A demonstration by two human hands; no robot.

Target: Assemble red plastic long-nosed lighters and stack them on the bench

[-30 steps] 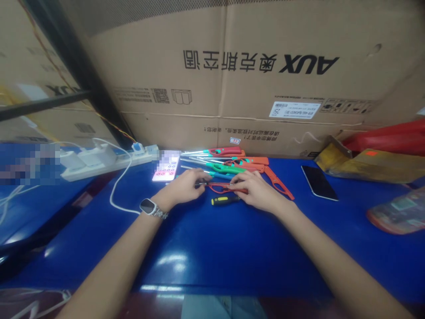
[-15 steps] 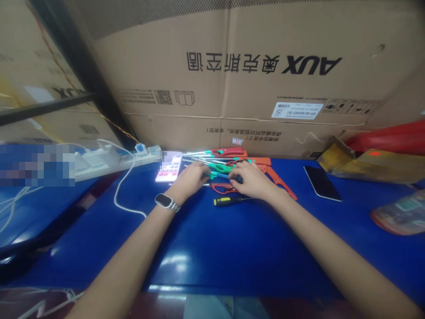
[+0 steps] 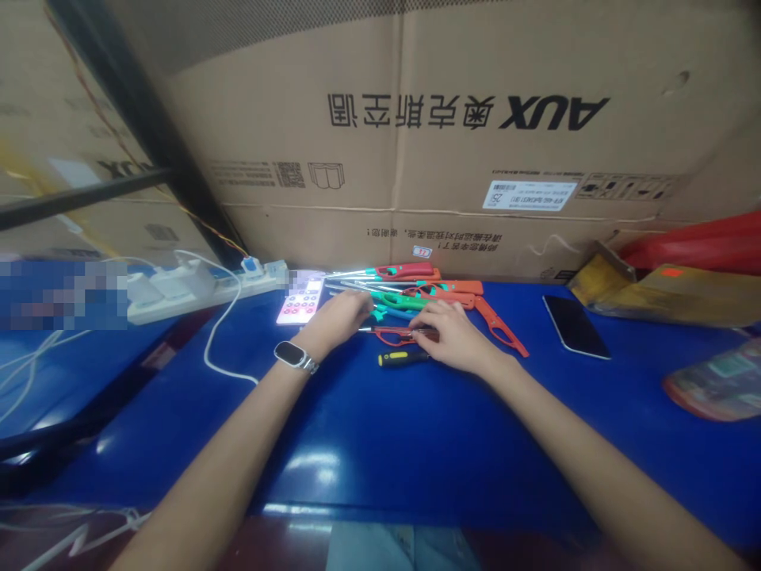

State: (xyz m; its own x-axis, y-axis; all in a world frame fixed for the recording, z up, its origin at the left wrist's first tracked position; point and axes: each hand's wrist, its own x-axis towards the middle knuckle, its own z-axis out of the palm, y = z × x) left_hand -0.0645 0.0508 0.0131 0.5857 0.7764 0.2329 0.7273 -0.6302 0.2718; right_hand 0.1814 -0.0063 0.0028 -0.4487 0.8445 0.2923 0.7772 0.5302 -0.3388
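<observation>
Several long-nosed gas lighters lie in a row on the blue tabletop, their metal nozzles toward the left. My left hand (image 3: pixel 340 319), wearing a watch (image 3: pixel 290 354), has its fingers curled at the nozzle end of a blue lighter (image 3: pixel 399 314). A green lighter (image 3: pixel 404 301) lies just behind that one. In front, my right hand (image 3: pixel 455 333) has its thumb and fingers closed at the handle of a red lighter (image 3: pixel 389 337), partly covering it. A yellow-and-black screwdriver (image 3: pixel 401 359) lies nearest me, its shaft hidden by my right hand.
At the back are a dark red lighter (image 3: pixel 407 271) and orange lighters (image 3: pixel 502 329). A lit phone (image 3: pixel 300 301) lies left, a dark phone (image 3: pixel 575 327) right. A power strip (image 3: pixel 196 293) with a white cable stands left. A large cardboard box (image 3: pixel 440 174) walls off the back.
The blue lighter has moved back, closer to the green one. My right hand has come off it and shifted toward the red lighter in front. My left hand has barely moved.
</observation>
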